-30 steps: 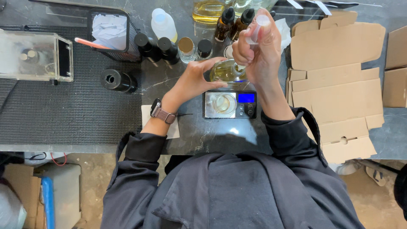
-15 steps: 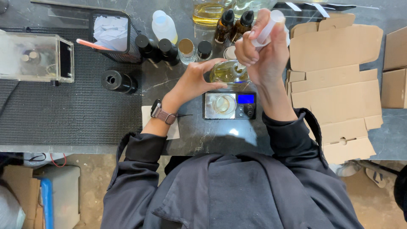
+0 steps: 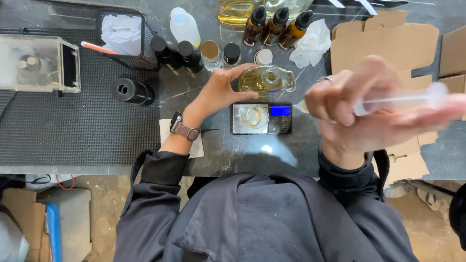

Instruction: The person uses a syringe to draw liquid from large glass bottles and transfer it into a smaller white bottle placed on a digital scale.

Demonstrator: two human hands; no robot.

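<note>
Our left hand (image 3: 216, 92) grips a clear glass bottle (image 3: 266, 79) of yellow liquid just behind the small scale (image 3: 262, 118); our right hand (image 3: 374, 114) (blurred) pinches a clear syringe (image 3: 407, 98)

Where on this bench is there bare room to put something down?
The ribbed black mat is mostly bare between the black cylinder and the near edge. Dark counter shows below the small scale. The back is crowded with dropper bottles and jars.
</note>
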